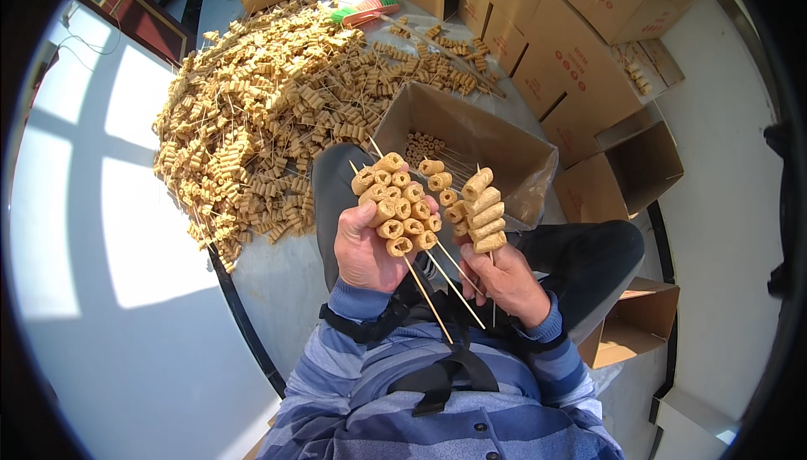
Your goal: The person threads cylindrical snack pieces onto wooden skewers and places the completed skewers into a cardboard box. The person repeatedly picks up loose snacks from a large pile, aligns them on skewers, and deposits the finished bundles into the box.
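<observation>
Now, skewered rolls (403, 209) in left grip (368, 257)

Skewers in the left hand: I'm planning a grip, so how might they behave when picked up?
The skewers are probably light for their size, since the rolls look hollow. Their thin, straight sticks suggest stiffness, though they might snap. They may be end-heavy: rolls crowd one end, while bare stick extends below the left hand.

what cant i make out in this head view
Head view:
- left hand: most fingers hidden behind tan tube-shaped pieces on pale wooden skewers
- open brown cardboard box: near interior partly blocked by the held pieces
- stacked brown cardboard cartons: top cut off by the picture's upper edge
</observation>
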The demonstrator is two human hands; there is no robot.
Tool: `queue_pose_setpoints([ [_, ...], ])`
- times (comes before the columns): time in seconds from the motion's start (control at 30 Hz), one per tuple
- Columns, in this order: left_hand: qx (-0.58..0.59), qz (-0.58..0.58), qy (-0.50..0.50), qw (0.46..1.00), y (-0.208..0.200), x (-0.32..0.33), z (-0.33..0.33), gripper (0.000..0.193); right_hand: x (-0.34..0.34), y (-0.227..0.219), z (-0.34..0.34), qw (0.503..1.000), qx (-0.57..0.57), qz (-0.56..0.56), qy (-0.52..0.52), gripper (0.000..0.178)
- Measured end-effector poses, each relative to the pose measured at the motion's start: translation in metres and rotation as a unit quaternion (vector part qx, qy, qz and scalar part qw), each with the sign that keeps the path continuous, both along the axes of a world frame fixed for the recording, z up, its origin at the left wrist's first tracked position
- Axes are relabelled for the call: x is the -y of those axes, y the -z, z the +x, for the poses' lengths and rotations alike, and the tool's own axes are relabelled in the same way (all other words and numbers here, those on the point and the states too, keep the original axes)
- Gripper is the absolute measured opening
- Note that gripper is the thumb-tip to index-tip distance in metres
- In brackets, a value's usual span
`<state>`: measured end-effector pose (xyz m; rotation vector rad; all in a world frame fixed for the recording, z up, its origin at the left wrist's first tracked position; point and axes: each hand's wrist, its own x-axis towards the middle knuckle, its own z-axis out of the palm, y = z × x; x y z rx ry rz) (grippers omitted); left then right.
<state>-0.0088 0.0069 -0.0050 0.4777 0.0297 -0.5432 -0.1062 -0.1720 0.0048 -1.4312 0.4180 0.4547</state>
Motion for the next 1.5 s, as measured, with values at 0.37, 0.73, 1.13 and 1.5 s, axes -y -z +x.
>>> queue_pose_setpoints([
  [0.37,-0.005,0.000,0.026,1.000,0.004,0.010,-0.005,0.063,0.002,0.009,0.005,0.990,0.032,-0.134,0.033,0.028],
  [0.73,0.001,0.032,0.020,0.999,0.006,0.008,-0.009,0.070,-0.012,0.013,-0.005,0.975,0.134,-0.179,0.005,0.016],
  [1.13,0.035,0.052,0.062,0.996,0.014,0.004,-0.003,0.078,-0.009,0.016,-0.003,0.995,0.086,-0.040,0.016,0.030],
  [1.5,0.071,0.041,0.069,0.994,0.020,-0.001,0.001,0.080,0.013,-0.002,0.009,0.990,0.049,-0.093,0.098,0.035],
])
